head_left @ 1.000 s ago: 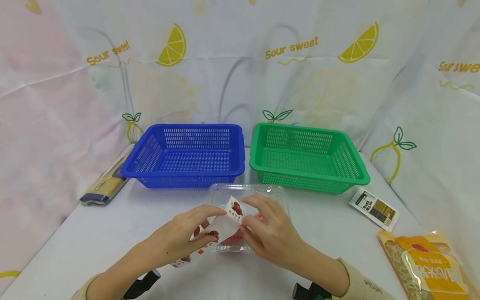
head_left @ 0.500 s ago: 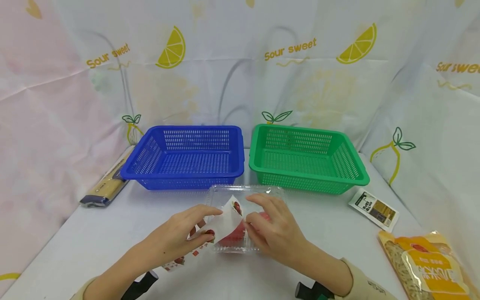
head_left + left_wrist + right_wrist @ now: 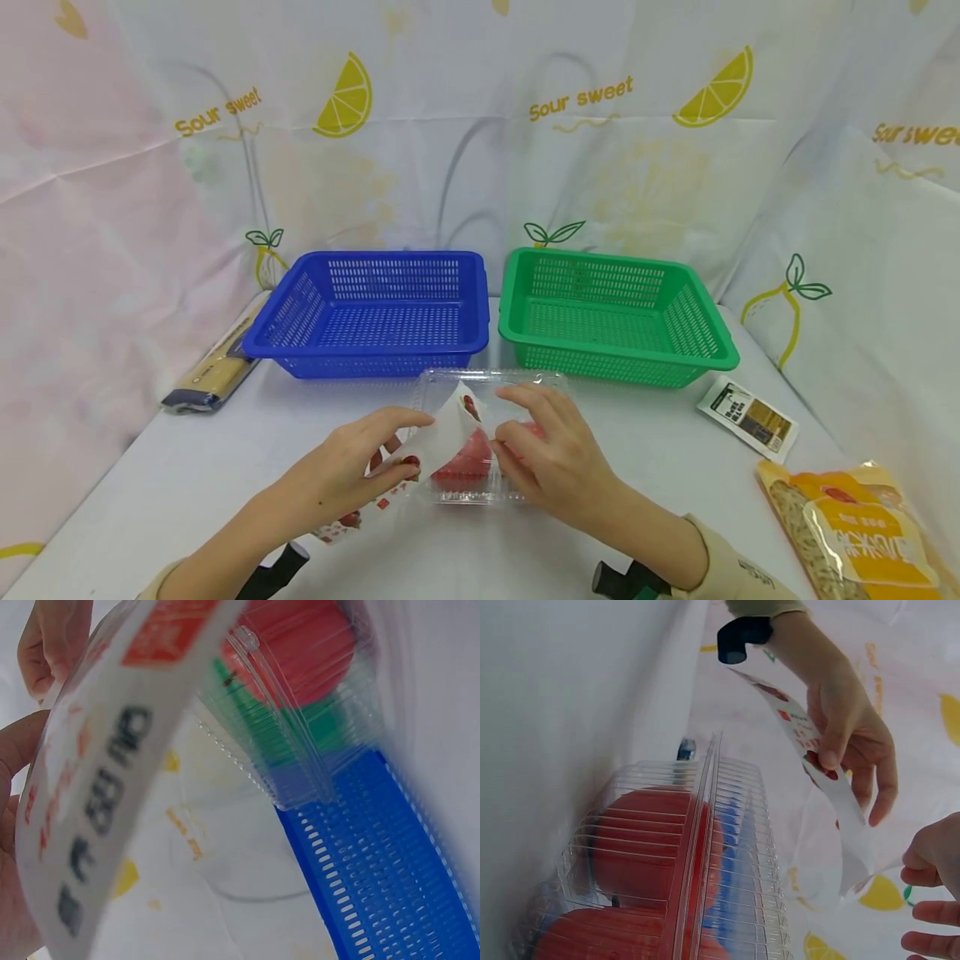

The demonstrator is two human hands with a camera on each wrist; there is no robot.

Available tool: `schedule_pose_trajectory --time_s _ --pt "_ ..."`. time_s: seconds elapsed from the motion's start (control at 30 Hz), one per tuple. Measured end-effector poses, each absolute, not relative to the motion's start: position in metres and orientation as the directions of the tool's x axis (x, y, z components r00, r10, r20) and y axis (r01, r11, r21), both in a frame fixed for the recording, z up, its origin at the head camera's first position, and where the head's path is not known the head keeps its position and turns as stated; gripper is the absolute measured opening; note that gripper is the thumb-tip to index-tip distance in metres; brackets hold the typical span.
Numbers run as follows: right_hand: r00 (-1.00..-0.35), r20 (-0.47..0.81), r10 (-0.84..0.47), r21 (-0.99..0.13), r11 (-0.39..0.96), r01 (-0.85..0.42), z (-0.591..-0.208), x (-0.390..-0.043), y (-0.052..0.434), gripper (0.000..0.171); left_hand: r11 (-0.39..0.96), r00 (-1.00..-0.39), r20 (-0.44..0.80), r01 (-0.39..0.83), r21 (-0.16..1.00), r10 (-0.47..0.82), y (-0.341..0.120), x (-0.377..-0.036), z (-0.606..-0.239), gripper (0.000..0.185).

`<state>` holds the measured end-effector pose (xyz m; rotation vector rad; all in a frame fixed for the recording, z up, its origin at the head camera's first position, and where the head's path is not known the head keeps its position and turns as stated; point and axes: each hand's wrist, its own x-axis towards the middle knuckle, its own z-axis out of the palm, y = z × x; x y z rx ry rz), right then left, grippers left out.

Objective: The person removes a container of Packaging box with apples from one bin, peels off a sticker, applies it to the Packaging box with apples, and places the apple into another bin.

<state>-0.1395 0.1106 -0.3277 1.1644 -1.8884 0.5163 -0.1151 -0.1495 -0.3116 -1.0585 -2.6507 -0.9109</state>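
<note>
In the head view a white label strip (image 3: 442, 442) printed with red fruit runs slantwise between both hands. My left hand (image 3: 356, 454) holds it, thumb on the near face and fingers behind. My right hand (image 3: 551, 442) pinches its far end between thumb and index finger, the other fingers loosely bent. Below stands a clear plastic clamshell box (image 3: 491, 379), closed, with round red things (image 3: 641, 844) inside; the strip and my right hand cover part of it. Large in the left wrist view, the strip (image 3: 109, 787) bows and shows dark and red lettering.
Behind the box stand a blue basket (image 3: 367, 362) and a green basket (image 3: 615, 358). A tan-and-navy packet (image 3: 213, 371) lies left of the blue one. At the right are a small sachet (image 3: 750, 417) and an orange bag (image 3: 855, 533) of pale grains.
My left hand has drawn slightly left with the strip. The strip's upper end has turned, showing more plain white, and more of the red contents is uncovered. My right hand has shifted slightly right.
</note>
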Motion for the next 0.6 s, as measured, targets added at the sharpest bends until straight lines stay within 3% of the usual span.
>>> schedule_pose_trajectory --time_s 0.43,0.6 --pt "-0.197 0.843 -0.501 0.09 0.492 -0.866 -0.327 -0.139 0.111 0.024 0.614 -0.793 0.294 0.603 0.51 0.534 -0.154 -0.113 -0.311 0.05" --pt "-0.21 0.839 -0.502 0.08 0.495 -0.865 -0.327 -0.139 0.112 0.024 0.656 -0.811 0.335 0.586 0.476 0.48 -0.162 -0.112 -0.309 0.052"
